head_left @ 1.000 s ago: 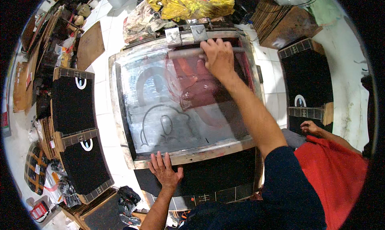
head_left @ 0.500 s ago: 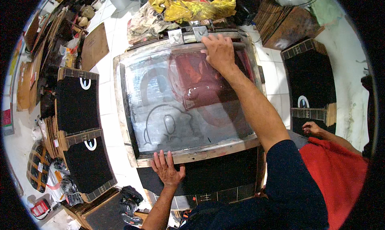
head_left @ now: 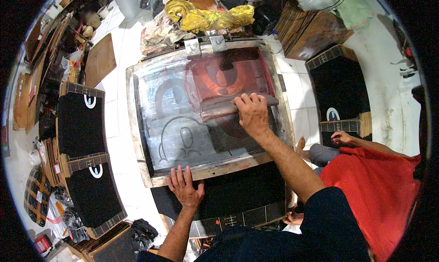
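Observation:
A screen-printing frame (head_left: 135,106) lies over a black panel (head_left: 173,202). Its pale mesh shows grey line shapes, and translucent red ink (head_left: 212,72) covers the upper-right area. My right hand (head_left: 251,118) is closed on a long squeegee (head_left: 215,110), which lies on the mesh along the lower side of the red patch. My left hand (head_left: 185,189) has its fingers spread, with the fingertips on the near bar of the frame. Two metal clamps (head_left: 218,43) sit on the far bar.
Black boards with white oval prints stand at left (head_left: 82,125) and right (head_left: 336,83). Cardboard stacks (head_left: 313,29) and crumpled yellow cloth (head_left: 206,15) lie beyond the frame. A person in red (head_left: 370,193) is at my right, one hand (head_left: 340,138) near the right boards.
My right hand has pulled the squeegee from the far side toward me, and orange-red shapes now show behind it. My left hand stays at the near bar.

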Demonstrator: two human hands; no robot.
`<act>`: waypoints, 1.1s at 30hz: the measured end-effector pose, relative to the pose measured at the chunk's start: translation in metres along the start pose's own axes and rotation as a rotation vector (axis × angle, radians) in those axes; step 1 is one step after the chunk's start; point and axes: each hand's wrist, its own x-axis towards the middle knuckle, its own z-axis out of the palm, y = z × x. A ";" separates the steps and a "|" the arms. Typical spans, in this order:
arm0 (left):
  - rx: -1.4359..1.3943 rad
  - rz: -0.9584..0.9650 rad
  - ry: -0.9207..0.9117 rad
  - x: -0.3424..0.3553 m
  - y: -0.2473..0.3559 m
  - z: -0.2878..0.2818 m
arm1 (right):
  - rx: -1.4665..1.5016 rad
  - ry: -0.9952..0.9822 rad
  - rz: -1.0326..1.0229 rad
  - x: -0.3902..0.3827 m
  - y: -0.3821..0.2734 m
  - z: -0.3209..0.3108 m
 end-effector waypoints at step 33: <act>-0.221 -0.022 -0.240 0.059 0.009 -0.081 | 0.067 0.289 0.034 0.168 0.074 0.038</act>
